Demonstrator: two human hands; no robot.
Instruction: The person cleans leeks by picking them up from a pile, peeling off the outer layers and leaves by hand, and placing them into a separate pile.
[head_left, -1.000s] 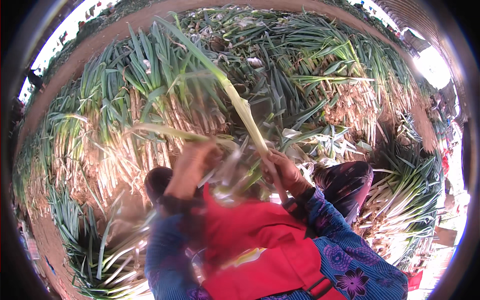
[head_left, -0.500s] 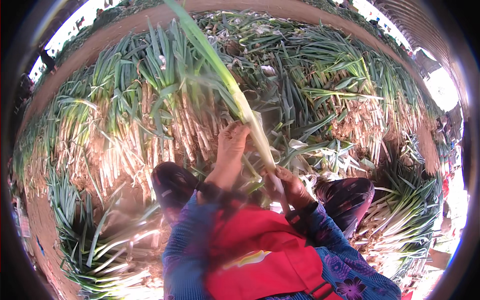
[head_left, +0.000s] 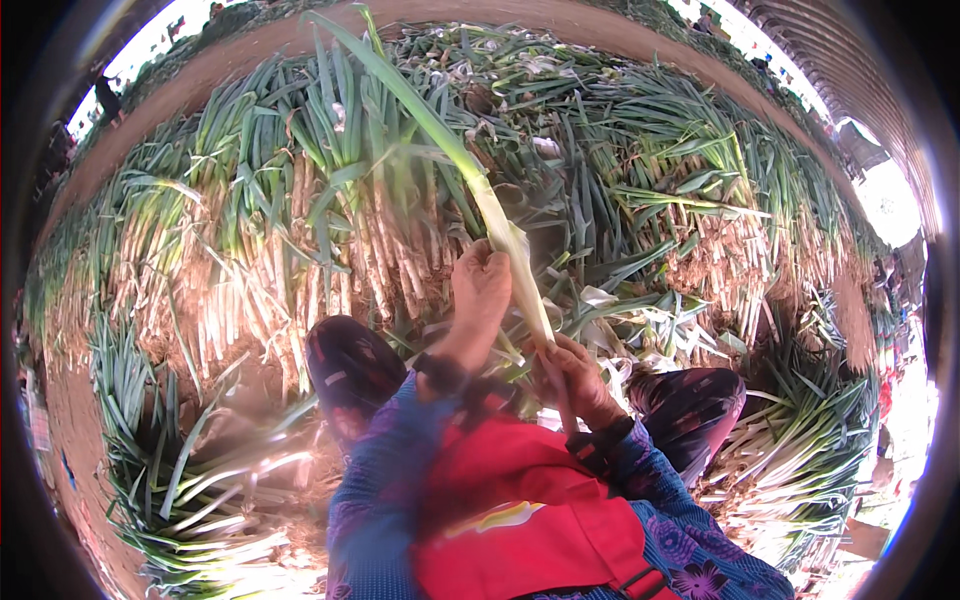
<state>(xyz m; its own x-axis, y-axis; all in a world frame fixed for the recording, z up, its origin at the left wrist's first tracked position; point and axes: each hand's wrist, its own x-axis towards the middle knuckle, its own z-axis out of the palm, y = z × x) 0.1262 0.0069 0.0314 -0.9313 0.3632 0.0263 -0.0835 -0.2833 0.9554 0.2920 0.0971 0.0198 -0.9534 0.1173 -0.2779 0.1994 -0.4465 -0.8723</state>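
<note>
A long green onion [head_left: 517,275] slants across the middle, its green leaves up and to the left, its pale lower end down near my lap. My right hand [head_left: 580,382] is closed around its lower stalk. Higher up, my left hand [head_left: 482,295] is curled shut against the left side of the stalk, where a piece of pale outer skin stands loose. What exactly the left fingertips pinch is partly hidden. Below the hands lies a red apron [head_left: 530,500].
Bundled green onions [head_left: 240,250] lie in a wide bank ahead, with more bundles [head_left: 670,210] at the right. Paler stalks [head_left: 230,490] are piled at the lower left and others [head_left: 790,440] at the lower right. Loose peeled leaves [head_left: 650,325] lie beyond my right knee [head_left: 695,405].
My left hand and forearm have shifted slightly right, closer against the stalk. The onion's leafy top has swung a little left and lower in view. My right hand keeps its hold.
</note>
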